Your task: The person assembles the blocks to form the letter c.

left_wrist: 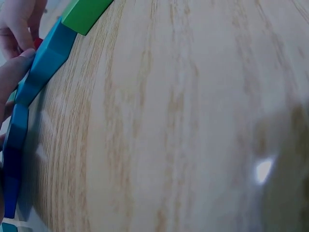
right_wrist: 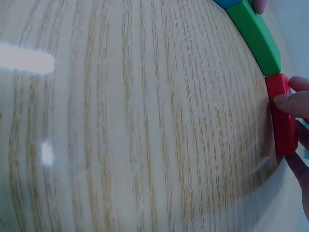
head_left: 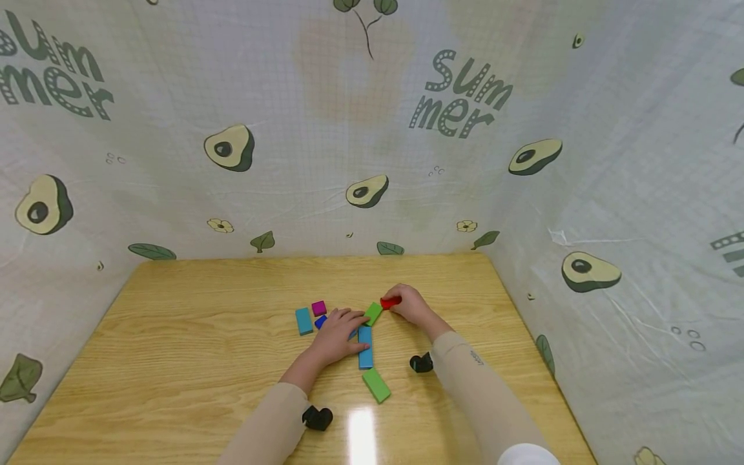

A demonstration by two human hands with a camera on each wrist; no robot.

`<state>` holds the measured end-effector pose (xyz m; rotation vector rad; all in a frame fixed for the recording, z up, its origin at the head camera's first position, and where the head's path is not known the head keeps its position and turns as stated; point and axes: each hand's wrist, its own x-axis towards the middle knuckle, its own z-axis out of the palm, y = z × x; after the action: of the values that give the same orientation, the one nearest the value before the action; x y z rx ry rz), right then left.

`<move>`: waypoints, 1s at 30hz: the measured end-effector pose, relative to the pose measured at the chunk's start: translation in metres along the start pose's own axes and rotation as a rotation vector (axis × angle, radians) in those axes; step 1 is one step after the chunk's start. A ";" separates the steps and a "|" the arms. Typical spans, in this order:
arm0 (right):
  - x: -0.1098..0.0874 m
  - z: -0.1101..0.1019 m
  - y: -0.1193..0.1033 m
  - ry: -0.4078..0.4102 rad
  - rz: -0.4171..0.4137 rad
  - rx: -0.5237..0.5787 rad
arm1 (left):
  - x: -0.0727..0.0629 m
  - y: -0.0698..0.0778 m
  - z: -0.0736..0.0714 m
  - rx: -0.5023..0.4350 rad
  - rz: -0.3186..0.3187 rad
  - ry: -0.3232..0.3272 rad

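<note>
Looking down, we see 2 forearms reaching over the table (head_left: 203, 336), angled toward each other. The left hand (head_left: 337, 334) lies back upward, fingers spread, its thumb on the long blue block (head_left: 365, 358) and a fingertip at the upper green block (head_left: 374, 313). The right hand (head_left: 409, 305), slightly farther out, pinches the red block (right_wrist: 281, 128) between thumb and fingers; its end sits at the upper green block's end.

We count 8 blocks: 1 red, 2 green, 1 magenta and 4 in blues. The lower green block (head_left: 376, 385) lies at the long blue block's near end. The magenta block (head_left: 319, 308), dark blue block (head_left: 320, 321) and teal block (head_left: 304, 321) lie left of the left hand, which partly hides 1 more blue block (head_left: 352, 334).
</note>
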<state>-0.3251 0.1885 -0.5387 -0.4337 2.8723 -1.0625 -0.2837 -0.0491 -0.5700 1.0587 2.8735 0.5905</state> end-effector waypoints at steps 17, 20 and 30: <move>-0.002 -0.014 -0.009 -0.003 0.110 0.040 | 0.003 0.002 -0.008 -0.038 -0.029 -0.017; -0.003 -0.017 -0.011 -0.002 0.123 0.056 | 0.002 0.003 -0.013 -0.067 -0.053 0.003; -0.004 -0.023 -0.029 -0.008 0.050 0.083 | -0.013 0.007 -0.033 -0.154 -0.123 0.108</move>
<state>-0.3175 0.1830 -0.5030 -0.3585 2.8034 -1.1636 -0.2746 -0.0637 -0.5379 0.8469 2.8990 0.8696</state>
